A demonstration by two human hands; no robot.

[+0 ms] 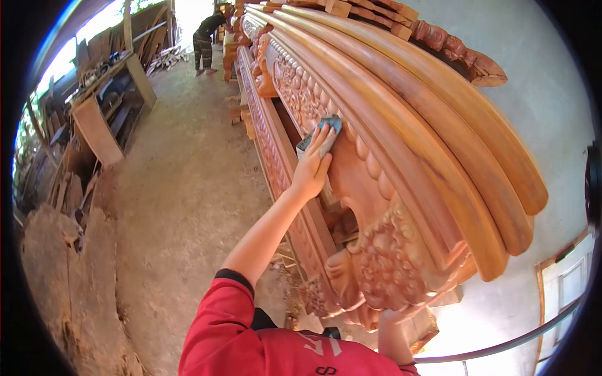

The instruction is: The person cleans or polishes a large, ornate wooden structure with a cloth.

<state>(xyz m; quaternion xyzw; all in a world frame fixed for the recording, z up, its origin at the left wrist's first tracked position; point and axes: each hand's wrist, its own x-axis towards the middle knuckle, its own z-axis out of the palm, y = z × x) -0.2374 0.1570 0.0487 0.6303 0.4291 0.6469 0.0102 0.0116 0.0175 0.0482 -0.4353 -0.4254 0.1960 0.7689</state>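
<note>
My left hand (315,164) reaches up from the lower middle and presses a folded grey-green sheet, like sandpaper, (331,125) against the carved face of a large reddish-brown wooden piece (357,182). Its fingers lie together over the sheet, with the thumb at the right side. Round beads and carved relief run beside it. My right hand (394,317) is low on the right, against the underside of the carved corner (389,257). Its fingers are hidden, and whether it holds anything does not show.
Long curved mouldings (439,119) sweep toward the lower right. A lower carved rail (282,150) runs alongside. Another person (204,41) bends over farther back. Scrap wood and a wooden frame (97,131) stand left. A dark hose or cable (501,346) crosses the lower right.
</note>
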